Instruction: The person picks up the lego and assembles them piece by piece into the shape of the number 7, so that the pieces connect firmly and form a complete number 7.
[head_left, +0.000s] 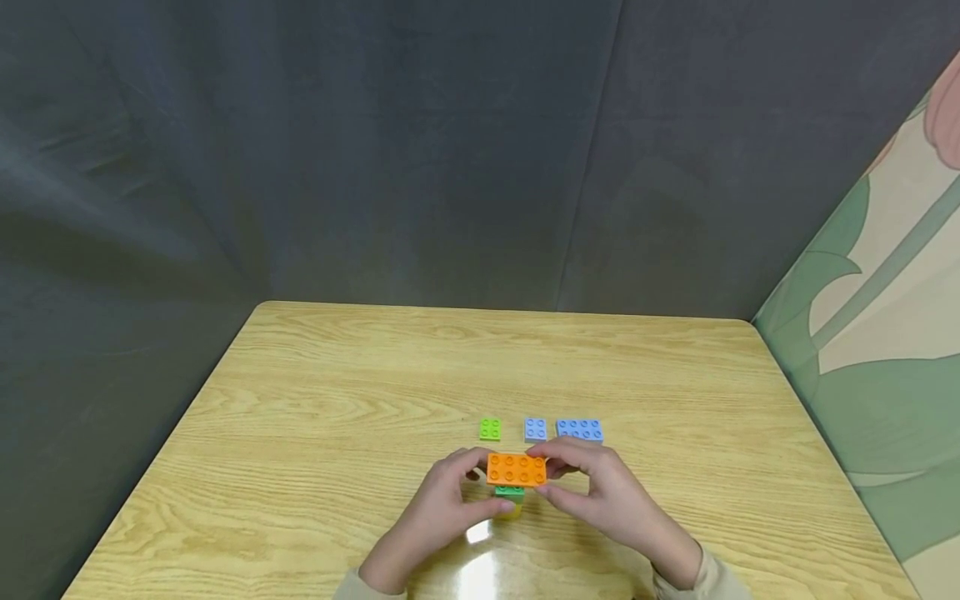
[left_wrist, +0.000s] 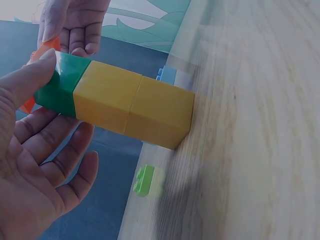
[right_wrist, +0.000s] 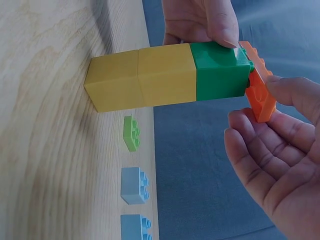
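Note:
A tower of two yellow blocks (right_wrist: pixel 142 77) with a green block (right_wrist: pixel 220 70) on top stands upright on the table. My left hand (head_left: pixel 442 500) grips the green block at the tower's top, thumb on its near face. Thumb and fingers of my right hand (head_left: pixel 600 492) pinch one end of an orange building block (head_left: pixel 516 470) with two rows of studs. The orange block sits tilted over the green one, whose studs partly show in the right wrist view. From above, it hides most of the tower.
Beyond the hands, a small lime-green block (head_left: pixel 490 429), a small light-blue block (head_left: pixel 536 430) and a longer blue block (head_left: pixel 579 430) lie in a row on the wooden table (head_left: pixel 337 400). A dark curtain (head_left: pixel 435 167) hangs behind, with a patterned cloth (head_left: pixel 885 333) at right.

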